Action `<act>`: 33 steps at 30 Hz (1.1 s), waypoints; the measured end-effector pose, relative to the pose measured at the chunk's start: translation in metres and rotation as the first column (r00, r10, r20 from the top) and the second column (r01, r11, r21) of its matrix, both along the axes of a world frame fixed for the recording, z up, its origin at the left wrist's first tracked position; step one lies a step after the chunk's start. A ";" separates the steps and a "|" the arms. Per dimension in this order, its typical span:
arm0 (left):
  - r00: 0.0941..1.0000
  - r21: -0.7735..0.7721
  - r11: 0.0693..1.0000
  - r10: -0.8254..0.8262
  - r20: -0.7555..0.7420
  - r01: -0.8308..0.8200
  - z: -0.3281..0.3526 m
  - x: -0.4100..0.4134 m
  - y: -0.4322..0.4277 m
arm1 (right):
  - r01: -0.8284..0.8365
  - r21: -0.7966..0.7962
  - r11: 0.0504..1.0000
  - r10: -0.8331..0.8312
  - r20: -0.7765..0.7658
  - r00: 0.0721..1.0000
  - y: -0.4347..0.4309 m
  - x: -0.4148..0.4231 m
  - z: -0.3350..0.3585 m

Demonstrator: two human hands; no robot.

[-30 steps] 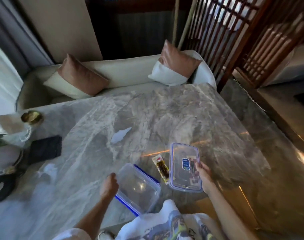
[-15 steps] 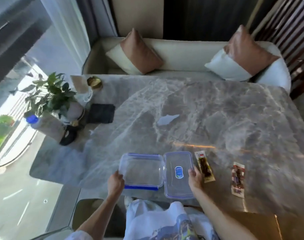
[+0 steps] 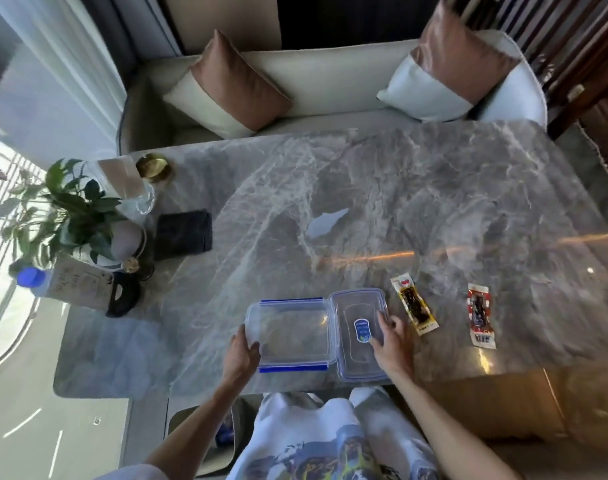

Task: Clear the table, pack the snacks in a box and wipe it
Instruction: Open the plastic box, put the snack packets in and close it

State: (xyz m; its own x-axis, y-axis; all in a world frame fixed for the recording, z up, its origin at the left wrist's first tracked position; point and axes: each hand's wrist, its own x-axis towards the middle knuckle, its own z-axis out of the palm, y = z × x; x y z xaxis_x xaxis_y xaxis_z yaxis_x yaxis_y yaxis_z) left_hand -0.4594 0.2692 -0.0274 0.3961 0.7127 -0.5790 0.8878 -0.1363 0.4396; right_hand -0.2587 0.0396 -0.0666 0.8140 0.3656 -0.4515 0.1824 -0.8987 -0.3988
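Note:
A clear plastic box (image 3: 288, 332) with blue clips stands empty near the front edge of the grey marble table (image 3: 417, 202). Its clear lid (image 3: 359, 327), with a blue label, lies flat just to its right. My left hand (image 3: 242, 349) holds the box's left wall, thumb inside the rim. My right hand (image 3: 391, 336) rests on the lid's right side with fingers spread. Right of the lid lies a yellow-edged snack packet (image 3: 414, 303), and further right a red-and-white snack packet (image 3: 481, 315). A folded dark cloth (image 3: 184, 234) lies at the table's left.
At the table's left end stand a potted plant (image 3: 74, 209), a glass (image 3: 141, 199), a gold dish (image 3: 153, 167), a blue-capped bottle (image 3: 32, 278) and a black object (image 3: 122, 296). A sofa with two cushions (image 3: 313, 84) runs behind the table.
The view has swung and risen, bringing the plant and the second packet into sight. The box and lid now lie side by side, and my right hand has shifted onto the lid's right part.

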 end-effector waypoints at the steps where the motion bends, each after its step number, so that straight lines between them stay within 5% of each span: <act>1: 0.999 -0.008 1.000 -0.020 -0.037 0.020 0.000 0.005 0.001 | -0.041 -0.042 0.998 0.042 0.003 0.999 -0.001 0.000 -0.001; 4: 0.985 0.001 1.000 0.020 -0.171 -0.020 0.006 0.024 -0.003 | -0.045 -0.007 0.999 0.045 -0.036 0.998 -0.006 0.006 -0.001; 8: 0.957 0.294 0.955 0.060 -0.285 0.027 0.021 0.074 -0.024 | -0.046 0.126 0.991 0.038 0.064 0.997 -0.025 0.057 0.011; 11: 0.967 0.379 0.904 -0.120 -0.224 0.200 0.022 0.142 -0.051 | 0.182 0.202 0.962 -0.219 0.179 0.959 -0.053 0.127 0.027; 16: 0.998 0.059 0.998 -0.024 -0.064 0.028 0.018 0.258 -0.124 | 0.529 0.120 0.840 -0.541 0.109 0.834 -0.123 0.204 0.023; 23: 0.987 -0.304 0.941 0.121 -0.102 -0.147 -0.004 0.314 -0.204 | 0.516 -0.027 0.856 -0.515 -0.120 0.849 -0.160 0.212 -0.009; 33: 0.963 -0.178 0.964 0.156 -0.222 -0.197 -0.025 0.330 -0.222 | 0.465 -0.149 0.873 -0.479 -0.077 0.874 -0.170 0.206 -0.008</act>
